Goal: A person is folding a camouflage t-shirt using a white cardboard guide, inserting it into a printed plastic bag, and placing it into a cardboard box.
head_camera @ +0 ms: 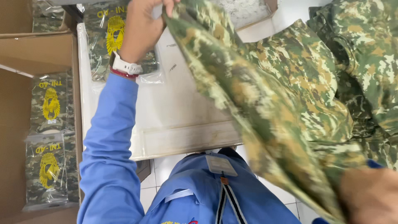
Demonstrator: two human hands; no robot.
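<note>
Stretching a camouflage garment over a white table

Left hand (143, 25) is pinching the camouflage garment (286, 112) at top centre; right hand (369, 197), lower right, is gripping its other end, fingers closed.

The garment (286, 103) is green, tan and cream digital camouflage. Bagged packs (49, 124) at the table's (178, 120) left edge show camouflage with yellow emblems. The sleeve (110, 145) is blue, the table white, the watch strap (124, 66) white.

garment (290, 95): matt camo cloth | bags (47, 174): glossy plastic | box (41, 54): matt cardboard
</note>
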